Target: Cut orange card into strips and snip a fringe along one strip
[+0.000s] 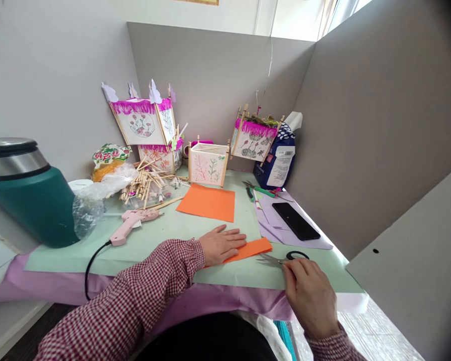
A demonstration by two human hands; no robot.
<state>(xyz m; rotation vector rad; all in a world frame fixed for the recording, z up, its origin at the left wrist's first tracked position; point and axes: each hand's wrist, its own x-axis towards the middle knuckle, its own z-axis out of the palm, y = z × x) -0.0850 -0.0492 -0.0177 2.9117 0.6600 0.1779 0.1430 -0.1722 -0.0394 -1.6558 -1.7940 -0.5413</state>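
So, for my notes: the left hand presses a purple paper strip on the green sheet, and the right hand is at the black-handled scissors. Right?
No: the paper strip under the left hand is orange, not purple, as the head view shows. The rest stands: it lies on the green sheet, and the right hand is at the black-handled scissors.

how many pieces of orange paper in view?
2. A larger orange sheet lies flat on the green mat, beyond the hands. A narrower orange strip lies under the left hand, beside the scissors. More could be hidden beneath that hand.
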